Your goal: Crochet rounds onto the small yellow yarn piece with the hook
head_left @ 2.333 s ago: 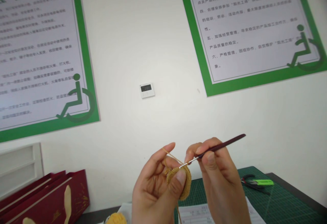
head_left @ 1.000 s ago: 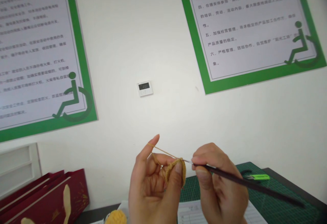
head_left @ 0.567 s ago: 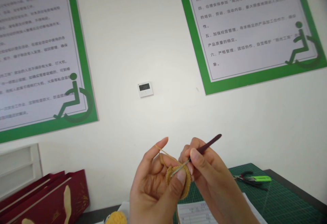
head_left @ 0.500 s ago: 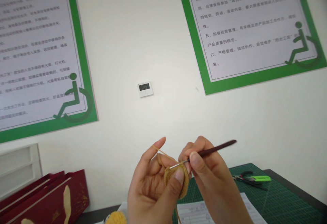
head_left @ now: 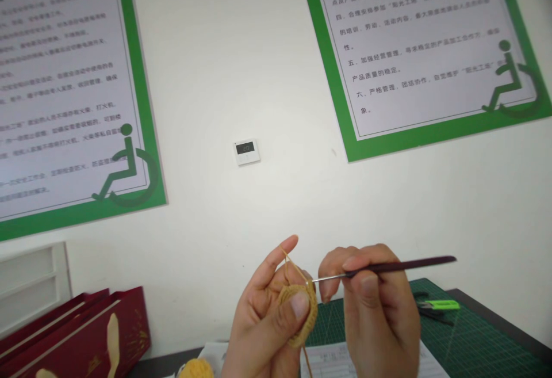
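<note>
My left hand (head_left: 267, 320) pinches a small round mustard-yellow crochet piece (head_left: 302, 317) between thumb and fingers, raised in front of the wall. A strand of yellow yarn (head_left: 291, 266) runs taut from the piece over my lifted index finger. My right hand (head_left: 379, 320) grips a dark crochet hook (head_left: 401, 264) that lies almost level, its metal tip touching the top edge of the piece. A ball of yellow yarn (head_left: 196, 368) shows at the bottom edge.
A green cutting mat (head_left: 474, 338) covers the dark table at the right, with snips with a lime-green handle (head_left: 435, 307) on it. A printed paper sheet (head_left: 332, 363) lies under my hands. Red gift bags (head_left: 81, 332) stand at the left. Posters and a thermostat (head_left: 247, 151) hang on the wall.
The hook has swung from tilted up-right to nearly level, and its tip has drawn back to the piece's upper edge. Both hands shifted slightly right.
</note>
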`<state>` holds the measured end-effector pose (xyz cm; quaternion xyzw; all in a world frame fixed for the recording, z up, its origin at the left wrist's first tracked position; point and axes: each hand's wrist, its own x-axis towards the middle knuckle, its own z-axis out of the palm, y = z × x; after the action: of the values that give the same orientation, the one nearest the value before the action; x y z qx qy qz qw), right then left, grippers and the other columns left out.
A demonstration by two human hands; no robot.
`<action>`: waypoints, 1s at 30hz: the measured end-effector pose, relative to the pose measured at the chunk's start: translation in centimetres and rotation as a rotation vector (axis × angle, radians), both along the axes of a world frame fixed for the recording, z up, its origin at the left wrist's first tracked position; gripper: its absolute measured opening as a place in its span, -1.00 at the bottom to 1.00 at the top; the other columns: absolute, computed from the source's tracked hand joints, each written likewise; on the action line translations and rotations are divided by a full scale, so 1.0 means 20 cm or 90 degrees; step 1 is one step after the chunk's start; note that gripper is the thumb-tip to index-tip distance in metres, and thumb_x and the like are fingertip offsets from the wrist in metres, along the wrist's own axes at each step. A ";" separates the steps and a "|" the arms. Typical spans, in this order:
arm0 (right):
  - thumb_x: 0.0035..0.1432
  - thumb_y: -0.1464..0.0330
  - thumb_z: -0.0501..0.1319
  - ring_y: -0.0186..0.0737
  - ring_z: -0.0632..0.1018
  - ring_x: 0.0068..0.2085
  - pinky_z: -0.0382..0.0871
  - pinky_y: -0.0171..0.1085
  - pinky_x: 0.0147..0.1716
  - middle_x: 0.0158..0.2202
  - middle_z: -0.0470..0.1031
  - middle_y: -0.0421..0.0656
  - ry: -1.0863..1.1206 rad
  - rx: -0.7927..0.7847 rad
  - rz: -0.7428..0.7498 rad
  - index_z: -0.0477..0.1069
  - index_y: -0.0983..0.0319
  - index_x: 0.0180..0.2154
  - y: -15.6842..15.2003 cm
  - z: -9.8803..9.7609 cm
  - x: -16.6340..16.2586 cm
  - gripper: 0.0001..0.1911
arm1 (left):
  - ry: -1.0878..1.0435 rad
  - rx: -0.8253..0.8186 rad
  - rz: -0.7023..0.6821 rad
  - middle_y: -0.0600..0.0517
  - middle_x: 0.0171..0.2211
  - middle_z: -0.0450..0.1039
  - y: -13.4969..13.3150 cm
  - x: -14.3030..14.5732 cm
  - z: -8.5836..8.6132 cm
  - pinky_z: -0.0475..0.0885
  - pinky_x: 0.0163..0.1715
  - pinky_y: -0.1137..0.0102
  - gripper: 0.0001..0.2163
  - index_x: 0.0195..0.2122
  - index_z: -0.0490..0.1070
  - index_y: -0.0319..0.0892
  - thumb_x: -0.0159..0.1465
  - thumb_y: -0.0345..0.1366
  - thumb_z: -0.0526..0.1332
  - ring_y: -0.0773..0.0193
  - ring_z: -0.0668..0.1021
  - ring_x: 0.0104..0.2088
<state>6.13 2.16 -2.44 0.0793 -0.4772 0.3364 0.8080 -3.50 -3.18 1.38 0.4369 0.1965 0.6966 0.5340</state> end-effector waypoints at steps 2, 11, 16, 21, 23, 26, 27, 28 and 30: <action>0.47 0.23 0.03 -0.29 0.41 -0.45 0.31 -0.27 -0.42 -0.50 0.38 -0.26 -0.009 -0.037 0.140 0.39 0.11 -0.25 -0.01 0.02 0.02 -0.75 | 0.018 -0.002 0.001 0.02 -0.43 0.50 0.00 0.00 0.00 0.45 -0.39 0.49 -0.50 -0.02 0.67 -0.18 -0.04 -0.45 0.57 0.36 0.50 -0.44; 0.35 0.13 0.23 -0.37 0.38 -0.39 0.31 -0.37 -0.35 -0.39 0.40 -0.26 -0.123 -0.162 0.293 0.42 0.17 -0.35 -0.01 0.06 0.04 -0.70 | 0.058 0.127 0.145 0.06 -0.45 0.52 0.03 0.04 -0.04 0.44 -0.46 0.53 -0.58 -0.03 0.67 -0.03 0.06 -0.42 0.55 0.38 0.53 -0.48; 0.38 0.18 0.23 -0.36 0.52 -0.22 0.40 -0.39 -0.18 -0.30 0.53 -0.27 -0.131 -0.112 0.079 0.52 0.09 -0.24 0.02 0.04 0.02 -0.83 | 0.046 0.150 0.198 0.08 -0.47 0.52 0.04 0.06 -0.03 0.42 -0.50 0.61 -0.57 -0.03 0.66 -0.02 0.04 -0.41 0.56 0.43 0.52 -0.50; 0.40 0.20 0.20 -0.38 0.53 -0.26 0.42 -0.40 -0.21 -0.32 0.55 -0.28 -0.112 -0.112 0.066 0.50 0.09 -0.23 0.04 0.02 0.02 -0.83 | 0.037 0.144 0.234 0.07 -0.45 0.54 0.04 0.08 -0.03 0.45 -0.47 0.62 -0.60 -0.09 0.68 -0.04 0.02 -0.40 0.58 0.42 0.55 -0.46; 0.40 0.21 0.19 -0.37 0.53 -0.27 0.43 -0.38 -0.21 -0.32 0.56 -0.28 -0.096 -0.109 0.080 0.49 0.10 -0.23 0.05 0.02 0.03 -0.83 | 0.039 0.151 0.236 0.07 -0.46 0.55 0.05 0.09 -0.03 0.46 -0.46 0.60 -0.63 -0.11 0.69 -0.03 0.03 -0.40 0.57 0.41 0.55 -0.47; 0.42 0.22 0.17 -0.36 0.53 -0.27 0.44 -0.36 -0.21 -0.32 0.57 -0.28 -0.084 -0.099 0.093 0.46 0.10 -0.22 0.06 0.01 0.04 -0.83 | 0.044 0.155 0.240 0.06 -0.46 0.57 0.05 0.09 -0.04 0.45 -0.47 0.59 -0.63 -0.12 0.69 -0.02 0.03 -0.41 0.56 0.41 0.55 -0.48; 0.43 0.22 0.16 -0.36 0.53 -0.27 0.44 -0.36 -0.22 -0.33 0.57 -0.28 -0.079 -0.090 0.087 0.45 0.10 -0.22 0.06 0.00 0.04 -0.84 | 0.045 0.154 0.242 0.06 -0.45 0.58 0.05 0.09 -0.04 0.45 -0.47 0.59 -0.63 -0.12 0.69 -0.02 0.02 -0.42 0.56 0.42 0.54 -0.49; 0.44 0.23 0.15 -0.36 0.54 -0.28 0.44 -0.36 -0.22 -0.33 0.57 -0.28 -0.078 -0.083 0.077 0.44 0.10 -0.21 0.07 0.00 0.05 -0.84 | 0.047 0.153 0.244 0.06 -0.45 0.58 0.05 0.09 -0.04 0.44 -0.48 0.59 -0.64 -0.13 0.69 -0.03 0.02 -0.42 0.56 0.42 0.54 -0.49; 0.45 0.25 0.13 -0.37 0.54 -0.29 0.45 -0.36 -0.23 -0.33 0.58 -0.28 -0.081 -0.061 0.047 0.44 0.11 -0.20 0.07 0.00 0.06 -0.84 | 0.051 0.153 0.249 0.06 -0.46 0.59 0.05 0.09 -0.04 0.43 -0.49 0.60 -0.64 -0.14 0.69 -0.03 0.02 -0.42 0.56 0.42 0.54 -0.49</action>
<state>7.42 3.63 -2.43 0.0366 -0.5080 0.3923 0.7659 -1.74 -2.13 0.49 0.4780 0.2141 0.7876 0.3245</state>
